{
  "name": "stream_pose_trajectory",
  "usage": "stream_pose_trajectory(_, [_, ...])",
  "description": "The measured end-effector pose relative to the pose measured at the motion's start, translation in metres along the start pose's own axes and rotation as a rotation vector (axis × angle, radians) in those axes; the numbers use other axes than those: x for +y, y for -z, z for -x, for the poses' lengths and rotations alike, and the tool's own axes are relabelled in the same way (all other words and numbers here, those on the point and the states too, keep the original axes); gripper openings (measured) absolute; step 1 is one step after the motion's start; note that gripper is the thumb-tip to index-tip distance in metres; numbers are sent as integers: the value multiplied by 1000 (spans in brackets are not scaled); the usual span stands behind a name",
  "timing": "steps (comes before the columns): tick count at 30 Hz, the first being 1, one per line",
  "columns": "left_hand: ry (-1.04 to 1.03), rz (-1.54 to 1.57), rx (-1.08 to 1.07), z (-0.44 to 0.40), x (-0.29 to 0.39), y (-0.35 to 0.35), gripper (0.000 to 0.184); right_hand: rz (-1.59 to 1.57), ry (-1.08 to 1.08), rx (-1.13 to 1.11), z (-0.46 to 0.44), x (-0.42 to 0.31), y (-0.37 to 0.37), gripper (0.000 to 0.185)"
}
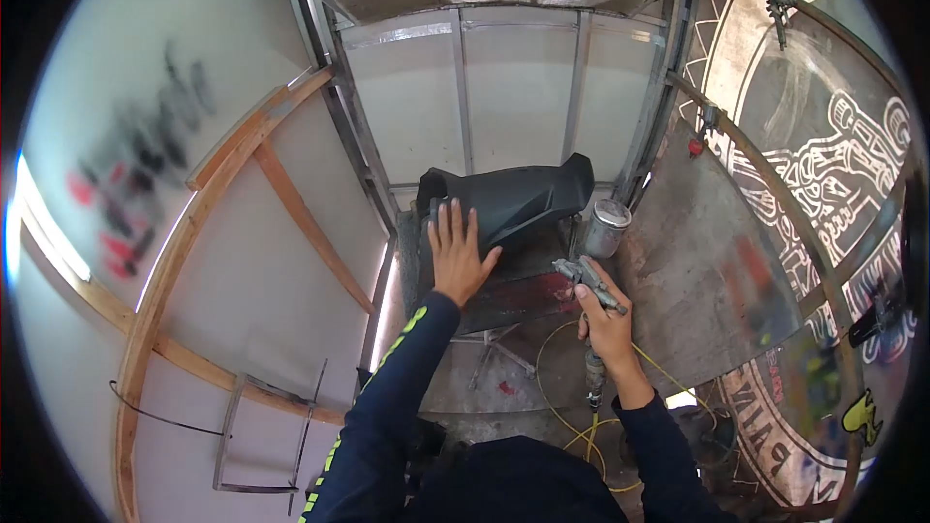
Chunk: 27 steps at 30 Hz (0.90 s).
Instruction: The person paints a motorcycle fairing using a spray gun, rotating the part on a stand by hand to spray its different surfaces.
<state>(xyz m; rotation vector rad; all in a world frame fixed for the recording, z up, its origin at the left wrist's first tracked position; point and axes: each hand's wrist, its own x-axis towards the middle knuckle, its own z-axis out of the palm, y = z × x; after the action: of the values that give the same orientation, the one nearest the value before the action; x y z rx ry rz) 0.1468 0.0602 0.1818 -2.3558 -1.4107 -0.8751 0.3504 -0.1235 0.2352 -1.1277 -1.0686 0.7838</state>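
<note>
A dark, moulded plastic panel point(528, 196) with angled ridges lies on a stand point(504, 300) in front of me. My left hand point(458, 257) is open, fingers spread, over the panel's left part; whether the palm touches it I cannot tell. Wrapped round the handle of a spray gun point(589, 281) is my right hand point(608, 322), to the right of the stand. The gun's metal paint cup point(608, 228) stands beside the panel's right end. From the bottom of the handle a yellow air hose point(593, 426) runs down to the floor.
White wall panels with a wooden frame point(184, 252) close off the left. A metal-framed booth wall point(518, 87) stands behind. On the right, a curved rail point(775, 199) crosses a painted banner point(843, 145), with another spray gun point(775, 5) hanging above. Hose loops lie near my right side.
</note>
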Motion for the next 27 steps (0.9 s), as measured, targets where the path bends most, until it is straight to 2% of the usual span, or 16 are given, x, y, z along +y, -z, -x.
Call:
stream_pose_trajectory(1, [-3, 2, 4, -15, 5, -4, 81, 9, 5, 5, 0, -2, 1, 45])
stream_pose_trajectory(3, [53, -70, -126, -31, 15, -13, 88, 16, 7, 17, 4, -5, 4, 44])
stream_pose_trajectory(7, [60, -92, -152, -34, 36, -34, 95, 13, 2, 44, 6, -9, 13, 45])
stream_pose_trajectory(12, [57, 2, -86, -17, 37, -39, 94, 14, 1, 63, 9, -8, 27, 46])
stream_pose_trajectory(27, [186, -54, -130, 60, 8, -30, 93, 14, -45, -1, 6, 6, 23, 45])
